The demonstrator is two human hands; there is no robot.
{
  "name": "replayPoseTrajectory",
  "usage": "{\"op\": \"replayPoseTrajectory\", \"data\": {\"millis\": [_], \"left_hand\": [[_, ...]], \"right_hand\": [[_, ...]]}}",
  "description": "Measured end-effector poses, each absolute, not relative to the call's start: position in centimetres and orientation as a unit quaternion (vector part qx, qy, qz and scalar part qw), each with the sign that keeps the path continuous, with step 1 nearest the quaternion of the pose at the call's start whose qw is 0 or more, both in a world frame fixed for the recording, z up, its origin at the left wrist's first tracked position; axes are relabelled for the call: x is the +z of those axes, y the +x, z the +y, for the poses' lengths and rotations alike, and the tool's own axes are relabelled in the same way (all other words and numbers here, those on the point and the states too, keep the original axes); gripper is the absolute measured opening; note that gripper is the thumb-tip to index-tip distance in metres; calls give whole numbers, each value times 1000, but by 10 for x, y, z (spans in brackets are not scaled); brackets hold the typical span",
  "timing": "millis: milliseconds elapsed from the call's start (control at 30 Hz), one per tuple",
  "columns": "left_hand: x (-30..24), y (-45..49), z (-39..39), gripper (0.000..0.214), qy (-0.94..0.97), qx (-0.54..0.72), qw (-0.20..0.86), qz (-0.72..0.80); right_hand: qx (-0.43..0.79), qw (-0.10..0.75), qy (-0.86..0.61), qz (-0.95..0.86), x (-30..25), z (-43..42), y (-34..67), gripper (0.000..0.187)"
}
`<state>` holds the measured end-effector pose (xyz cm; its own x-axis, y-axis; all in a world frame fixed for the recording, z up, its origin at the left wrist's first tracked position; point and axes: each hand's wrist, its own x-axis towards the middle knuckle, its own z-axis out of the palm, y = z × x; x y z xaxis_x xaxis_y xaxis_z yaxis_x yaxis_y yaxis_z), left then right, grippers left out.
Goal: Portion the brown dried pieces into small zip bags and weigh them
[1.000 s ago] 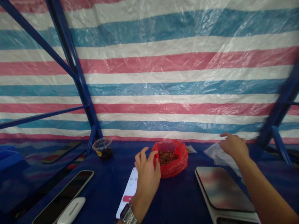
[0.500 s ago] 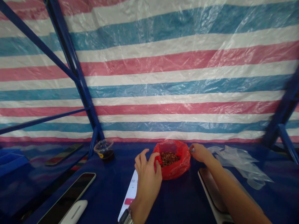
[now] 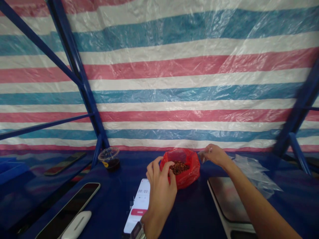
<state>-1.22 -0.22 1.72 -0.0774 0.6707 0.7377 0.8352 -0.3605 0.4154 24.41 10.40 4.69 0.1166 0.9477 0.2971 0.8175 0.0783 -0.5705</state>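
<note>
Looks like packet-handling step. Right hand pinching packet just beside red bag on bench. Left hand at bag's rim, can't tell if gripping. Next calls for steady pinch imo.

A person's left hand arched forward, fingers curled and spread. The right hand angled inward from an outstretched forearm, its fingertips pinched together.
</note>
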Motion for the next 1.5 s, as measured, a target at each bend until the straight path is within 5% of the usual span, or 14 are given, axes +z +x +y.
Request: {"op": "replayPoseTrajectory", "data": {"millis": [200,267,500,700,833,967,1200,1500], "left_hand": [[4,42,-48,22,-826,-381,-51,-412],[-20,66,-59,51,-873,-327,-91,-349],[-65,95,-53,96,-870,-302,-234,-311],[-49,94,-42,111,-842,-309,-265,-354],[-34,87,-46,96,-834,-318,-263,-367],[-9,69,-50,31,-756,-453,-277,-383],[5,52,-39,22,-625,-553,-373,-406],[9,45,-25,26,-552,-604,-455,-351]], "right_hand": [[33,379,-680,-627,111,76,266,5],[13,387,-680,-623,124,65,271,7],[67,465,-615,-634,138,33,280,9],[189,545,-540,-613,145,19,264,24],[251,529,-526,-617,127,17,250,27],[207,554,-535,-603,78,4,234,21],[186,572,-453,-658,24,-22,189,5],[180,570,-385,-703,19,-32,165,24]]}}
